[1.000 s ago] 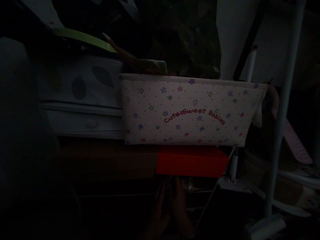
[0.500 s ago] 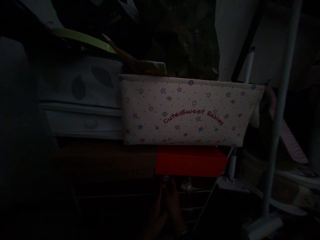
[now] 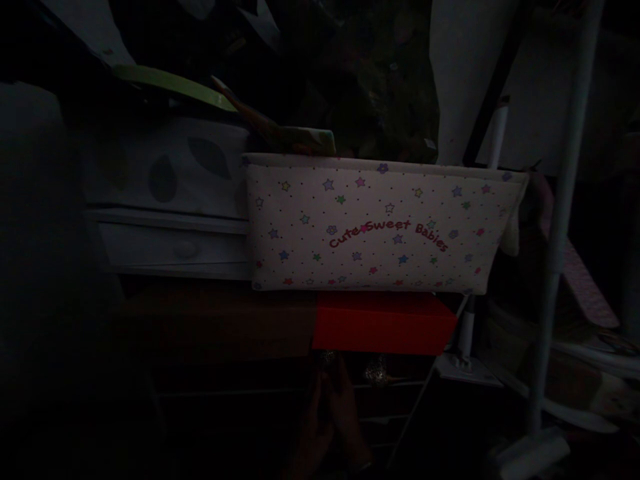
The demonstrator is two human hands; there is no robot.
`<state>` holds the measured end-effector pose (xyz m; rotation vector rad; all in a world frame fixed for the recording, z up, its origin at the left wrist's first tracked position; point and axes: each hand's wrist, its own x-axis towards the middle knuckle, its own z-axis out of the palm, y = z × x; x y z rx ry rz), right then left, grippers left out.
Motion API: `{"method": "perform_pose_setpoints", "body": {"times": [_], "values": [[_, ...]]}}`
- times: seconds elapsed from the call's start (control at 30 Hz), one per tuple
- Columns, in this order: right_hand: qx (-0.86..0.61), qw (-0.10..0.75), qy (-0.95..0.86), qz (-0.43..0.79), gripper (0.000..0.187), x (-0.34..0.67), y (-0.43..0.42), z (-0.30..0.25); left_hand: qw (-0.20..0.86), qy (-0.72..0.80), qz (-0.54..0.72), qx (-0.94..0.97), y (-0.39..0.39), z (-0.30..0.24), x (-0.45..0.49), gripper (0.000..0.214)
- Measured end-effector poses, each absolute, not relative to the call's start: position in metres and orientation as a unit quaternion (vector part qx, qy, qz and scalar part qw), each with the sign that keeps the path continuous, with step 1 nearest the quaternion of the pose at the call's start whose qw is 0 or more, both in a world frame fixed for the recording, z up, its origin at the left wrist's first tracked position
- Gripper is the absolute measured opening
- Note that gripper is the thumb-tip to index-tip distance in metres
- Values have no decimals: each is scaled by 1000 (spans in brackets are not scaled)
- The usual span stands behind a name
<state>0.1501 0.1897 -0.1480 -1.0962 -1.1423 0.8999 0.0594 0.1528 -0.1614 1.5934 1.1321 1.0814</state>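
The scene is very dark. My left hand (image 3: 313,430) and my right hand (image 3: 350,417) reach up side by side in the shadow just under a red box (image 3: 383,323). The hands are close together, perhaps touching; whether they hold anything is hidden by the darkness. A small shiny object (image 3: 375,371) glints right of the right hand's fingers. On the red box rests a white fabric basket (image 3: 370,223) printed with coloured stars and the words "Cute Sweet Babies".
A white drawer unit (image 3: 170,200) with dark leaf shapes stands left of the basket, with a green flat thing (image 3: 170,79) on top. A white pole (image 3: 560,220) on a base rises at the right, beside stacked items. A brown surface (image 3: 215,320) lies left of the red box.
My two hands have drawn closer together and shifted slightly left under the red box. The basket and boxes have not moved.
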Motion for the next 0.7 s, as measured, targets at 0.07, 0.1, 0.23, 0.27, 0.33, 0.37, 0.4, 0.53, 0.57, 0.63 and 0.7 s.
{"method": "perform_pose_setpoints", "body": {"times": [0.07, 0.1, 0.23, 0.27, 0.33, 0.37, 0.4, 0.53, 0.57, 0.63, 0.7], "values": [[-470, 598, -509, 402, 69, 151, 187, -145, 442, 462, 439, 632, 152, -163, 60, 73], [-473, 590, -519, 399, 67, 153, 185, -144, 438, 462, 444, 631, 152, -164, 60, 73], [-563, 554, -569, 230, 47, 180, 182, -140, 393, 452, 464, 653, 150, -161, 61, 72], [-597, 540, -572, 160, 45, 190, 182, -141, 378, 458, 463, 658, 149, -160, 61, 72], [-654, 505, -561, 39, 47, 211, 185, -143, 348, 485, 458, 658, 148, -157, 60, 71], [-678, 482, -555, 1, 50, 221, 187, -145, 334, 501, 456, 655, 147, -156, 60, 70], [-701, 452, -551, -26, 54, 230, 190, -146, 326, 514, 454, 651, 147, -155, 59, 68], [-763, 277, -579, -75, 66, 251, 197, -147, 309, 524, 453, 652, 144, -151, 56, 64], [-773, 242, -581, -83, 63, 254, 197, -145, 307, 521, 453, 655, 143, -151, 56, 63], [-778, 203, -589, -80, 57, 257, 197, -138, 309, 520, 452, 656, 142, -150, 55, 62], [-768, 208, -604, -53, 52, 259, 195, -131, 321, 510, 451, 658, 142, -150, 55, 61]]}}
